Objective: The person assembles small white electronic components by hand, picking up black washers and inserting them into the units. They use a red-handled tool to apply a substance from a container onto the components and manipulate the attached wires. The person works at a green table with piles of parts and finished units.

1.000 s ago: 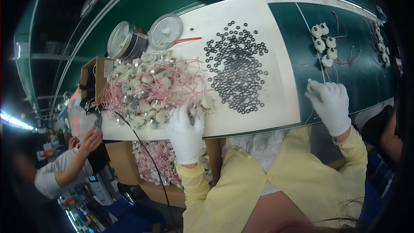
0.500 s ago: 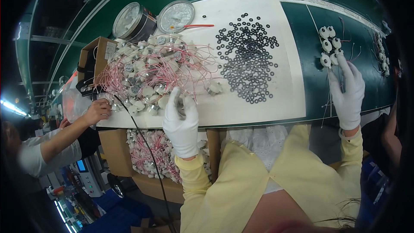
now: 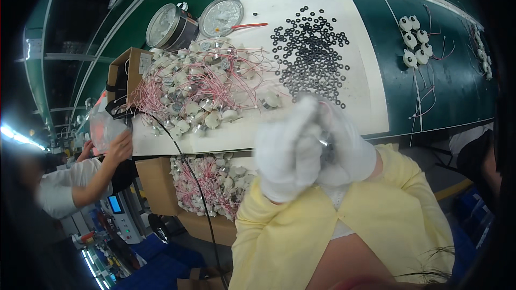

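Observation:
My two white-gloved hands meet above the front edge of the table, both smeared by motion. Between them, mostly covered by the fingers, is a small motor [image 3: 326, 143] with a shiny metal part. My left hand [image 3: 287, 156] closes on it from the left, and my right hand [image 3: 348, 150] is wrapped round its other side. Just beyond the hands lie many small black rubber rings [image 3: 309, 56], spread on a white sheet [image 3: 363, 96]. To the left is a heap of white motors [image 3: 191, 86] with metal cans and tangled pink wires. One loose motor [image 3: 270, 100] sits apart from the heap.
Several white motors [image 3: 409, 58] stand grouped on the green mat [image 3: 454, 102] at right. An open tin [image 3: 169, 24], its lid [image 3: 221, 16] and a red stick [image 3: 250, 25] are at the back left. A cardboard box [image 3: 158, 182] of motors sits below. A co-worker's hand [image 3: 119, 146] is at left.
My left hand has come right from the heap with a motor. My right hand has left the grouped motors on the green mat and joined it in the middle.

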`<state>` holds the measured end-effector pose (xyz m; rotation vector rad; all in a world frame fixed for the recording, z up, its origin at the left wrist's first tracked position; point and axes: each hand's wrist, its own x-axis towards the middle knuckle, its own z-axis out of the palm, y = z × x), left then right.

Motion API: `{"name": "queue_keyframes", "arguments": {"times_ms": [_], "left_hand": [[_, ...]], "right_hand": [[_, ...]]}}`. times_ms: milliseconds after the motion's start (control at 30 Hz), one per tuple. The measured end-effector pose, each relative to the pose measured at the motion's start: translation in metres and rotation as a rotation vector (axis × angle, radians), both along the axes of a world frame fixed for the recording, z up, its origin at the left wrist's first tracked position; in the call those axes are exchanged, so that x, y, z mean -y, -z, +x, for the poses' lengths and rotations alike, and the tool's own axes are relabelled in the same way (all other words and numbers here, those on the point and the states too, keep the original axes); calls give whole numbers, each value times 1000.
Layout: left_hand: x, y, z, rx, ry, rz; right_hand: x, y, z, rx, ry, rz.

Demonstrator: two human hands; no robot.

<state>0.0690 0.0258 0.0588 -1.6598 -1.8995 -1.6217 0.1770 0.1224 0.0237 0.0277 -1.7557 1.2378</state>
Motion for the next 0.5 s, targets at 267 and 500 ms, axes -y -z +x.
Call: {"name": "queue_keyframes", "arguments": {"times_ms": [267, 500], "left_hand": [[6, -11, 21, -96, 331, -155], [1, -14, 16, -164, 325, -239]], "right_hand": [[-36, -29, 54, 298, -119, 259], [-41, -25, 80, 275, -261, 11]]}}
